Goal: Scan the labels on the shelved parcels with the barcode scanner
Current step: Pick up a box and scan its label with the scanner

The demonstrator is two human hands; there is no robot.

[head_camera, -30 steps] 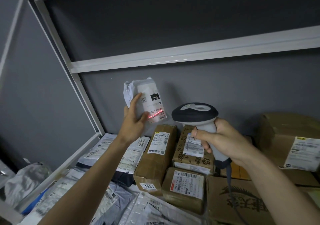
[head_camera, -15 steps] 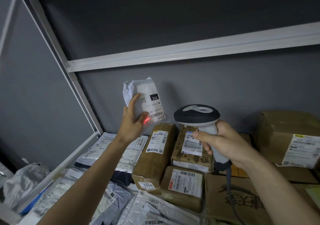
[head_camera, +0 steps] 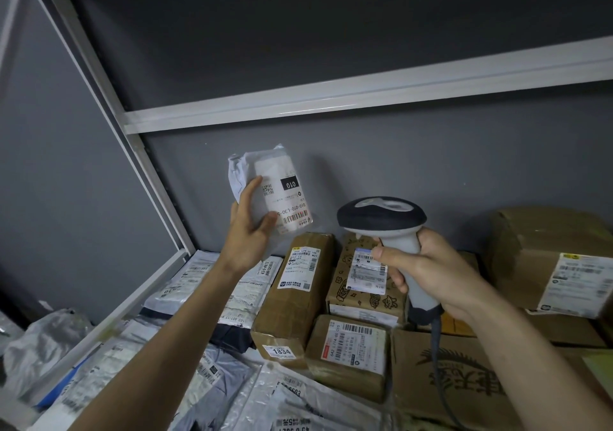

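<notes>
My left hand (head_camera: 249,228) grips a small white plastic-wrapped parcel (head_camera: 282,178) and holds it up against the grey back wall, label facing me with a black "010" tag and a barcode near its lower edge. To its right, my right hand (head_camera: 428,268) grips the handle of a grey barcode scanner (head_camera: 381,216), its dark head level with the parcel's lower end. No red scan line shows on the label.
Brown cardboard boxes (head_camera: 298,291) with white labels stand along the shelf's back and right (head_camera: 547,251). Grey poly mailers (head_camera: 212,281) lie flat at the left and front. A white shelf rail (head_camera: 365,98) crosses overhead; a white upright (head_camera: 109,105) slants at the left.
The red scan line on the parcel's barcode shrank to a dot, then vanished. Both hands keep their grips and have barely moved.
</notes>
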